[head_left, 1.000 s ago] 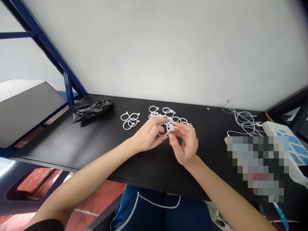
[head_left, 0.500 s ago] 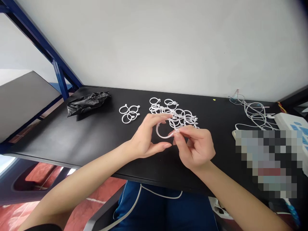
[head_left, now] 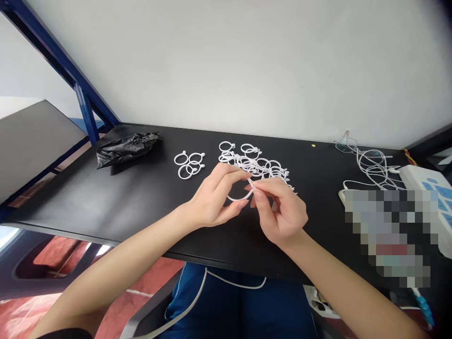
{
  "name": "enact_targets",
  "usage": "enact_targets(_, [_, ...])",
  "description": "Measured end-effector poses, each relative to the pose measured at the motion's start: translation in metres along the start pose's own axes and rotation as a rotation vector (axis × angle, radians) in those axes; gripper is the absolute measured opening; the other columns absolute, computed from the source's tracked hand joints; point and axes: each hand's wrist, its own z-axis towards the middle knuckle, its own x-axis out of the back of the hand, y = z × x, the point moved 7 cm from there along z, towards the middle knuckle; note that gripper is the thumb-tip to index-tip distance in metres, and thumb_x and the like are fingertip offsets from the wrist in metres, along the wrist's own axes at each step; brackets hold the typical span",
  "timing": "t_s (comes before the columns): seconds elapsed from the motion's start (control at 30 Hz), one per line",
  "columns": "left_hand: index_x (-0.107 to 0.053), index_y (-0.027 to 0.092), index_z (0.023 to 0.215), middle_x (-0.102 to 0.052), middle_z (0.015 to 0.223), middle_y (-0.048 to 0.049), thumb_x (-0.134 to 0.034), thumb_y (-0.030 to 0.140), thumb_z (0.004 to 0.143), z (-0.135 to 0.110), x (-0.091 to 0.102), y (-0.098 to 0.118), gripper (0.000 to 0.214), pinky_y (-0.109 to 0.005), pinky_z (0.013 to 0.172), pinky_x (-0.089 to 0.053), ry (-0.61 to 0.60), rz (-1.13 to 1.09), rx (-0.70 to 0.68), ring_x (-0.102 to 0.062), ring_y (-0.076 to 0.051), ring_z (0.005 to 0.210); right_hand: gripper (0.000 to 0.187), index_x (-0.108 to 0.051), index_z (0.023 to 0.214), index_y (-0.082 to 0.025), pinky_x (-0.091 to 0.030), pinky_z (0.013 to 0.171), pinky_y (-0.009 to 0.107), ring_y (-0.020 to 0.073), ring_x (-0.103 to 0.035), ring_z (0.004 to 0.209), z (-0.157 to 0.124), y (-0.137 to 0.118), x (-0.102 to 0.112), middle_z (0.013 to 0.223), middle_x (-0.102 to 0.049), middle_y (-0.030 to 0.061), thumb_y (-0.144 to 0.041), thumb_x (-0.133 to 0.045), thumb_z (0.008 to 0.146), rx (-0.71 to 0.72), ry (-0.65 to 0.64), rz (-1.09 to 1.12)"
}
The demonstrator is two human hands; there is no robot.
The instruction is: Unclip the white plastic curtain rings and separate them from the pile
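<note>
Both hands meet over the middle of a black table [head_left: 148, 202] on one white plastic ring [head_left: 236, 197]. My left hand [head_left: 215, 200] curls around the ring's left side with thumb and fingers. My right hand [head_left: 280, 212] pinches the ring's right end between thumb and forefinger. Just behind the hands lies a heap of several white rings [head_left: 257, 167]. A smaller cluster of white rings [head_left: 189, 165] lies apart to the left.
A crumpled black plastic bag [head_left: 127, 148] lies at the table's back left. White cables [head_left: 370, 167] and a white power strip [head_left: 429, 183] sit at the right, beside a blurred patch. A blue metal frame [head_left: 83, 106] rises at the left, against the white wall.
The ring came up from the heap and sits between both hands, which have closed in on it slightly. The view has shifted a little.
</note>
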Motion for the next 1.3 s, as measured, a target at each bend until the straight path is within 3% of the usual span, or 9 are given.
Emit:
enact_targets(0.13, [-0.052,0.011,0.125,-0.061,0.106,-0.0127,-0.042,0.039,0.101,0.002,0.003,0.001,0.038,-0.035,0.079,-0.054,0.029,0.004,-0.016,-0.059,-0.021,0.096,0.035,-0.065,0.118,-0.017,-0.061,0.057,0.026,0.0152,-0.071,0.07,0.0,-0.003,-0.001,0.087,-0.073,0.0058,-0.002,-0.06,0.087,0.033,0.01,0.004])
enact_targets(0.3, [-0.053,0.013,0.125,-0.065,0.099,-0.0094,-0.047,0.04,0.1,0.001,0.005,-0.002,0.037,-0.034,0.08,-0.052,0.048,-0.009,-0.018,-0.059,-0.02,0.093,0.043,-0.064,0.124,-0.022,-0.062,0.056,0.025,0.0138,-0.073,0.066,-0.005,-0.001,-0.002,0.101,-0.077,0.0063,0.001,-0.059,0.088,-0.012,0.009,-0.03])
enact_targets(0.5, [-0.052,0.015,0.128,-0.061,0.083,-0.0031,-0.049,0.054,0.097,0.002,0.006,-0.006,0.05,-0.031,0.072,-0.049,0.054,-0.037,0.042,-0.056,-0.016,0.074,0.036,-0.065,0.119,-0.022,-0.062,0.055,0.024,0.0122,-0.072,0.058,-0.007,0.0,0.002,0.098,-0.078,0.0046,-0.004,-0.062,0.088,-0.072,0.047,-0.096])
enact_targets(0.7, [-0.044,0.019,0.139,-0.062,0.077,0.0018,-0.052,0.053,0.097,0.002,0.002,-0.009,0.055,-0.03,0.073,-0.048,0.026,-0.113,0.121,-0.055,-0.012,0.065,0.033,-0.065,0.117,-0.023,-0.062,0.053,0.025,0.0133,-0.072,0.058,-0.007,0.001,0.002,0.101,-0.078,0.0057,-0.006,-0.061,0.089,-0.087,0.047,-0.095])
enact_targets(0.93, [-0.05,0.017,0.122,-0.06,0.074,0.0027,-0.049,0.059,0.096,0.001,-0.001,-0.016,0.048,-0.032,0.078,-0.048,0.01,-0.157,0.157,-0.057,-0.013,0.064,0.032,-0.064,0.116,-0.023,-0.06,0.049,0.024,0.0128,-0.071,0.057,-0.008,0.004,0.001,0.1,-0.078,0.0046,-0.006,-0.062,0.089,-0.106,0.056,-0.084])
enact_targets(1.1, [-0.048,0.018,0.117,-0.06,0.076,0.0021,-0.048,0.061,0.095,0.002,0.0,-0.014,0.048,-0.029,0.071,-0.048,0.036,-0.159,0.115,-0.056,-0.012,0.064,0.031,-0.063,0.112,-0.022,-0.059,0.049,0.023,0.0112,-0.069,0.055,-0.009,0.005,0.003,0.1,-0.078,0.0047,-0.006,-0.066,0.086,-0.111,0.094,-0.045])
enact_targets(1.3, [-0.05,0.018,0.104,-0.055,0.069,0.0024,-0.051,0.062,0.093,0.002,0.001,-0.011,0.045,-0.027,0.064,-0.045,0.063,-0.127,0.06,-0.052,-0.013,0.064,0.023,-0.059,0.106,-0.02,-0.058,0.051,0.025,0.011,-0.066,0.057,-0.003,0.004,-0.003,0.101,-0.076,0.0077,-0.007,-0.06,0.087,-0.069,0.016,0.104])
